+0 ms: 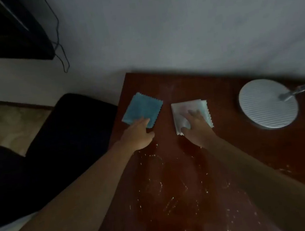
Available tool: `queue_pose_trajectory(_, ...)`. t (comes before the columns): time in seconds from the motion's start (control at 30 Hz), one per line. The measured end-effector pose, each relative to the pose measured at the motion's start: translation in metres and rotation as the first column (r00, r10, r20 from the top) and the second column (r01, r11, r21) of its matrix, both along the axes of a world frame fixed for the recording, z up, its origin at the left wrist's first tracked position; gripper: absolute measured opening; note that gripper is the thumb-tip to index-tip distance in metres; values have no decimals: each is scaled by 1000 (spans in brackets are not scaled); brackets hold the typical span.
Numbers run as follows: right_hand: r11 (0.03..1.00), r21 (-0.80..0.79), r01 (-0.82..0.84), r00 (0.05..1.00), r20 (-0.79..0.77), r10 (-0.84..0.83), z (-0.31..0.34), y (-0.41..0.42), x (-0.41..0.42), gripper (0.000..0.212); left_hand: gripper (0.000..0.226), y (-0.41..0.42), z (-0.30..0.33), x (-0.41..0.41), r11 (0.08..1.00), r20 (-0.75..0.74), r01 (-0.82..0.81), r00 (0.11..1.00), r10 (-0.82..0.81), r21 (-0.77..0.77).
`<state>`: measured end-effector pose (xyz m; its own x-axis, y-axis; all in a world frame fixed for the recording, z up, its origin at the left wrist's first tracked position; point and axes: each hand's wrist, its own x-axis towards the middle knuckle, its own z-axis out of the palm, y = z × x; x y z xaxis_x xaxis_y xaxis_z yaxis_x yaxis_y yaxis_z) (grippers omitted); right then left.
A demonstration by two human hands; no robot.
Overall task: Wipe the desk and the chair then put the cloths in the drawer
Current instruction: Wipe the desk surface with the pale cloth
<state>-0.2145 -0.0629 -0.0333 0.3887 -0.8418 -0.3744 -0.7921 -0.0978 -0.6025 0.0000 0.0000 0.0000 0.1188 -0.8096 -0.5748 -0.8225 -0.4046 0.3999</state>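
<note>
left hand (140, 133) reaches onto the near corner of the blue cloth (142, 109); fingers look fairly straight, laid on the cloth, thumb off it on the bare wood. most of the cloth lies beyond the fingertips, flat, by the desk's left edge. right hand (196, 127) lies spread on the white cloth (189, 111), fingers extended and pressing down, nothing curled round the fabric as far as the blur allows. white cloth folded, zigzag edge showing right of the hand. the two cloths are near each other but apart, bare desk (173, 179) between them.

no container in view.

desk's back edge meets the wall just past the cloths. round white lamp base (268, 103) stands well right of the right hand. pale crumbs (161, 186) scattered on the wood nearer the person than both hands. dark chair (65, 135) left of the left hand, beside the desk edge.
</note>
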Motion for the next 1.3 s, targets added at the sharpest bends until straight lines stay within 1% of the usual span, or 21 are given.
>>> queue_pose_trajectory(0.07, 999, 9, -54, 997, -47, 54, -12, -1, 1, 64, 69, -2, -12, 4, 995, 102, 80, 991, -85, 57)
queue_pose_trajectory(0.17, 988, -71, -140, 984, -117, 131, -26, -1, 1, 65, 69, -7, -23, 6, 986, 178, 121, 974, -139, 111)
queue_pose_trajectory(0.27, 972, -114, -205, 967, -178, 183, -32, 1, 6, 67, 67, -8, -27, -2, 985, 250, 147, 954, -165, 90)
queue_pose_trajectory(0.4, 969, -108, -220, 958, -209, 195, -29, -2, 17, 63, 61, 0, -24, -19, 975, 260, 220, 940, -219, 26)
queue_pose_trajectory(0.47, 971, -133, -199, 960, -227, 165, -29, -3, 18, 60, 60, 4, -23, -27, 971, 222, 238, 946, -237, 24)
queue_pose_trajectory(0.53, 959, -216, -183, 956, -267, 122, -28, 0, 19, 56, 58, 10, -22, -28, 975, 171, 223, 960, -223, 23)
queue_pose_trajectory(0.6, 932, -314, -178, 956, -281, 88, -28, 2, 21, 51, 57, 17, -24, -24, 978, 143, 209, 969, -204, -23)
queue_pose_trajectory(0.67, 906, -391, -164, 963, -262, 61, -30, 2, 24, 45, 56, 25, -28, -19, 975, 156, 213, 967, -202, -63)
queue_pose_trajectory(0.73, 900, -425, -99, 974, -226, 0, -31, -2, 26, 39, 56, 29, -31, -14, 973, 177, 223, 962, -208, -68)
queue_pose_trajectory(0.8, 894, -447, -15, 981, -180, -74, -31, -8, 23, 45, 58, 24, -31, -10, 976, 162, 210, 966, -200, -51)
queue_pose_trajectory(0.87, 879, -477, -5, 977, -189, -97, -32, -15, 18, 51, 57, 16, -31, -4, 985, 98, 160, 983, -153, -59)
queue_pose_trajectory(0.97, 885, -452, -110, 961, -276, -21, -37, -26, 8, 58, 51, 17, -32, 8, 982, 20, -24, 999, 29, -185)
queue_pose_trajectory(1.03, 915, -380, -138, 961, -274, 31, -40, -24, 2, 62, 47, 34, -35, 16, 945, 27, -156, 985, 171, -286)
queue_pose_trajectory(1.07, 924, -356, -138, 963, -267, 41, -43, -18, -1, 62, 47, 47, -39, 19, 929, 52, -189, 975, 216, -318)
queue_pose_trajectory(1.13, 926, -345, -154, 954, -295, 49, -47, 3, -6, 58, 50, 75, -51, 24, 915, 114, -220, 956, 272, -337)
queue_pose_trajectory(1.2, 900, -380, -216, 926, -372, 65, -48, 28, -9, 54, 50, 100, -65, 28, 913, 165, -226, 941, 295, -340)
queue_pose_trajectory(1.23, 884, -397, -246, 913, -402, 73, -47, 38, -9, 52, 49, 109, -72, 29, 912, 187, -211, 939, 290, -353)
queue_pose_trajectory(1.3, 858, -431, -279, 907, -413, 87, -48, 49, -7, 50, 47, 118, -81, 29, 904, 223, -133, 945, 239, -407)
